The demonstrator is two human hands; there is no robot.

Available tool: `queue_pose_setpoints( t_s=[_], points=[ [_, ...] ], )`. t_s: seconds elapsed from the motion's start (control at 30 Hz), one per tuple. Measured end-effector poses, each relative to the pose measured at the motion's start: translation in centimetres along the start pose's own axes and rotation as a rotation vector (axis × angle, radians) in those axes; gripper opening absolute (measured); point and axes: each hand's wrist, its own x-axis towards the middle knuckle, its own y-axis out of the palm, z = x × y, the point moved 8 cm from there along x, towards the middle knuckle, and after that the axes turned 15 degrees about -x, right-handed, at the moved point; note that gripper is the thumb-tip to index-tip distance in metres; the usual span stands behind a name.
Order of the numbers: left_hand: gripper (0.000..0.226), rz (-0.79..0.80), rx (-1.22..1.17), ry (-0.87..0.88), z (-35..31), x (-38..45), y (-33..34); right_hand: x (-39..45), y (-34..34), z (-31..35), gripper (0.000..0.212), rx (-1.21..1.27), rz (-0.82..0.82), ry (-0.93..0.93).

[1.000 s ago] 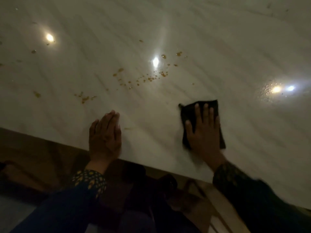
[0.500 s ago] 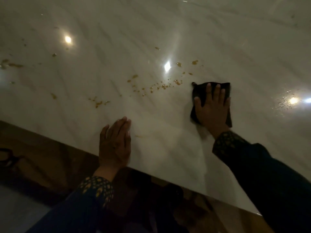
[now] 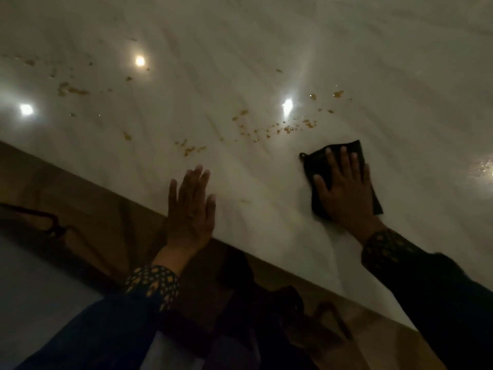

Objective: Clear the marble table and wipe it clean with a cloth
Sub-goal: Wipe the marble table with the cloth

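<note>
The right hand (image 3: 344, 188) lies flat with fingers straight and spread on a dark cloth (image 3: 320, 166), pressing it onto the pale marble tabletop (image 3: 373, 62). The cloth sits under the palm and fingers, with its far edge and a small loop at its left corner showing past the fingertips, and a corner showing at the wrist side. The left hand (image 3: 190, 206) also lies flat and open, holding nothing, palm down on the tabletop at its near edge, well apart from the cloth.

In this one head view the wiping step looks to be in hand: nothing stands on the visible part of the tabletop, so the clearing seems done here. Amber spatters (image 3: 288, 128) lie just beyond the cloth's far edge, a second patch (image 3: 190, 149) lies just beyond the left hand's fingertips, and more drops (image 3: 69, 89) lie far to the left. The next move likely calls for pushing the cloth forward and leftward through the nearest spatters with steady downward pressure, then sweeping on toward the farther patches.
</note>
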Motion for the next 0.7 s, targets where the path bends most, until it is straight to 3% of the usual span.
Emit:
queue_pose_setpoints(
  t_s=[0.07, 0.23, 0.3, 0.4, 0.57, 0.7],
  points=[
    [0.059, 0.033, 0.053, -0.098, 2.7, -0.7, -0.1, 0.6, -0.3, 3.4, 0.075, 0.04, 0.003, 0.03],
    [0.063, 0.05, 0.047, -0.201, 4.5, -1.2, 0.5, -4.8, -1.1, 16.3, 0.069, 0.07, -0.051, -0.316],
    [0.063, 0.047, 0.047, -0.208, 4.5, -1.1, 0.3, -6.4, -0.9, 17.8, 0.066, 0.055, -0.033, -0.424],
    [0.065, 0.079, 0.055, -0.197, 4.6, -1.0, 0.3, -6.0, -0.8, 14.4, 0.062, 0.028, -0.069, -0.527],
    [0.065, 0.085, 0.036, -0.203, 5.1, -1.0, 0.9, 0.0, -0.2, 1.4, 0.069, 0.002, -0.059, -0.111],
    [0.065, 0.084, 0.015, -0.202, 5.2, -1.0, 1.3, 1.3, 0.0, -0.5, 0.073, 0.021, 0.007, 0.029]
  ],
)
